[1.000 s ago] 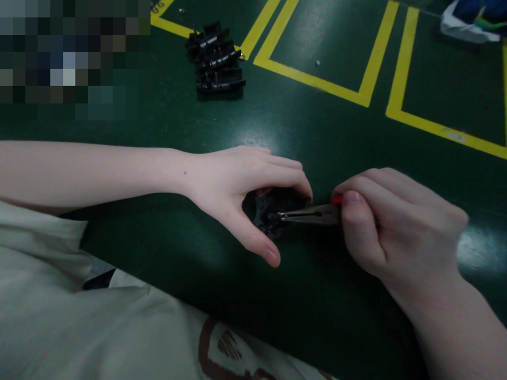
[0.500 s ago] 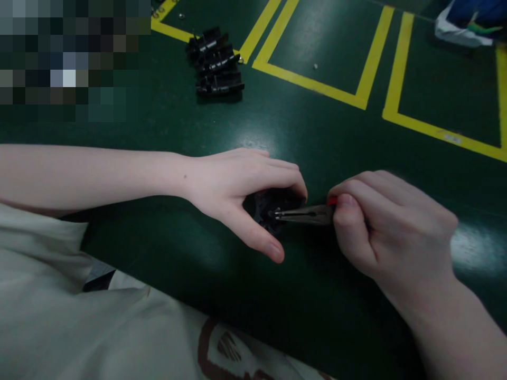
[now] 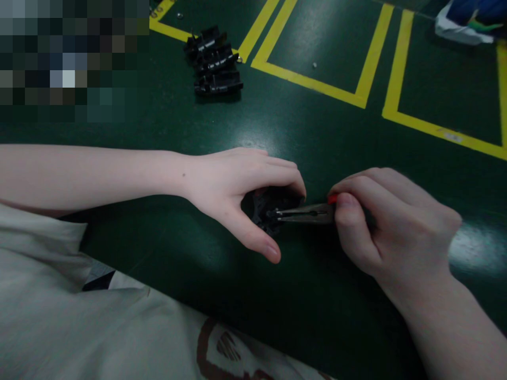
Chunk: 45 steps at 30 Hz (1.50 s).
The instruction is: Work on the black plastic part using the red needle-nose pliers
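My left hand (image 3: 249, 190) curls its fingers over the far side of a black plastic part (image 3: 267, 214) on the green tabletop, holding it there. The thumb stretches out along the near side, and the hand hides much of the part. My right hand (image 3: 392, 227) is closed round needle-nose pliers (image 3: 309, 214), of which the metal jaws and a bit of red handle show. The pliers' tips point left and reach the black part, at a small shiny spot. What the tips grip is too small to make out.
Several black plastic parts (image 3: 217, 83) lie in a stack farther back. Yellow tape (image 3: 309, 83) marks rectangles on the green table (image 3: 222, 295). A small metal piece (image 3: 315, 65) lies inside one rectangle. At the far right is a white and blue bundle (image 3: 463, 26).
Almost nothing differs. My right hand has shifted very slightly, with the plier tips still at the black part; the left hand keeps its hold.
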Available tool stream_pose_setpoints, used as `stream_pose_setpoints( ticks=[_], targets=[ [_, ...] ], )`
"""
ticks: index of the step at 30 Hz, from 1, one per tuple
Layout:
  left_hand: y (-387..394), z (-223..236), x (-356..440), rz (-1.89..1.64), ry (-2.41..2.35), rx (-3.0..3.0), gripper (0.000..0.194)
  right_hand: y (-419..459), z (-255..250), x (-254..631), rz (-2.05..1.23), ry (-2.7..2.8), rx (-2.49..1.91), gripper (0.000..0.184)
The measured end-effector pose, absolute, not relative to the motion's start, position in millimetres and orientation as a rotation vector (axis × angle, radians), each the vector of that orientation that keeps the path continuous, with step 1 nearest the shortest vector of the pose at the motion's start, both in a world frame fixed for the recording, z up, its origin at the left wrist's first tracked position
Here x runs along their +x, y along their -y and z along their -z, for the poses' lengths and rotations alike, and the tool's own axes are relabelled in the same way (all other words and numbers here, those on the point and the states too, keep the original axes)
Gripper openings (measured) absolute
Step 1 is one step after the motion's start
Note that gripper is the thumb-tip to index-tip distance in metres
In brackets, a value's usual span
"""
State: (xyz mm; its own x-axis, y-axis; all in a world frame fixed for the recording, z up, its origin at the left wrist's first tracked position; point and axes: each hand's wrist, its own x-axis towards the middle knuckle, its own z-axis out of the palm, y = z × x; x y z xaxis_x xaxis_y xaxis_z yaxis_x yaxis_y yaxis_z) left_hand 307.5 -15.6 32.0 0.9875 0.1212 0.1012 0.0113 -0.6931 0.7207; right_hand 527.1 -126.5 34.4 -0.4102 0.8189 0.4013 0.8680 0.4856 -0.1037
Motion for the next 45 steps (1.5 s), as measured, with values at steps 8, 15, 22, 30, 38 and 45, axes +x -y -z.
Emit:
stream_pose_setpoints(
  ticks=[8, 15, 22, 30, 38, 45],
  targets=[
    [16.7, -31.0, 307.5, -0.198, -0.092, 2.354, 0.067, 124.5, -35.3, 525.5, 0.169, 2.334, -1.38, 0.024],
    [15.5, -30.4, 307.6, -0.185, -0.099, 2.351, 0.066, 127.6, -38.0, 523.0, 0.092, 2.326, -1.461, 0.025],
    [16.2, -30.2, 307.6, -0.185, -0.109, 2.361, 0.067, 126.7, -37.7, 522.4, 0.119, 2.348, -1.445, 0.026],
    [16.1, -29.1, 306.9, -0.199, -0.111, 2.314, 0.064, 127.0, -40.3, 525.1, 0.087, 2.358, -1.501, 0.026],
    [16.4, -28.7, 307.5, -0.193, -0.112, 2.334, 0.069, 126.3, -38.2, 524.8, 0.095, 2.365, -1.497, 0.026],
    [15.6, -29.2, 308.1, -0.186, -0.101, 2.349, 0.07, 124.2, -34.8, 526.3, 0.155, 2.365, -1.405, 0.026]
  ],
)
